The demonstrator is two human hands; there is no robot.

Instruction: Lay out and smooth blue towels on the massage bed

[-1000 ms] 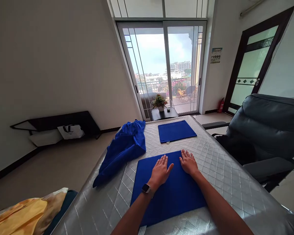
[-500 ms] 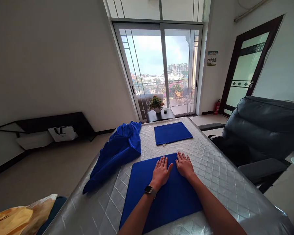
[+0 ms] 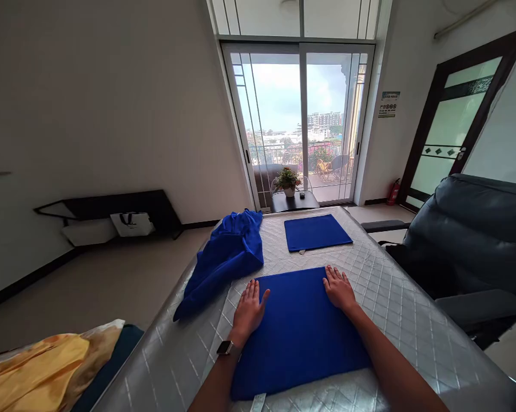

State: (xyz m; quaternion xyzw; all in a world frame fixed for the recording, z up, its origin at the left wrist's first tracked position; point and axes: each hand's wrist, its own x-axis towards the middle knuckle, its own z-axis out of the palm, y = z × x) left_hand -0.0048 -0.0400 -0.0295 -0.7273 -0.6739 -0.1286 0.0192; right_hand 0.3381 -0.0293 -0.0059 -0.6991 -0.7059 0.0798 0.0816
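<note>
A flat blue cloth (image 3: 303, 332), roughly rectangular, lies spread before me on the quilted silver mattress (image 3: 369, 263). My left hand (image 3: 248, 309) rests on its far left corner, fingers stretched and thumb apart; a watch (image 3: 225, 347) is on that wrist. At the far right corner my right hand (image 3: 338, 287) lies flat with fingers extended. A white tag (image 3: 258, 402) sticks out from the near edge of the cloth. Beyond it lies a smaller blue folded cloth (image 3: 318, 233) with a small tag. To the left, a crumpled blue cloth (image 3: 230, 252) is heaped along the mattress edge.
A dark leather armchair (image 3: 485, 234) stands close on the right. Yellow fabric (image 3: 39, 366) lies at the lower left. Past the far end of the mattress is a small table (image 3: 294, 201) with a potted plant (image 3: 287, 180). A white bag (image 3: 133, 224) sits by the left wall.
My left hand has slid left across the blue cloth to its far left corner. My right hand stays at the far right corner. The view has turned slightly left.
</note>
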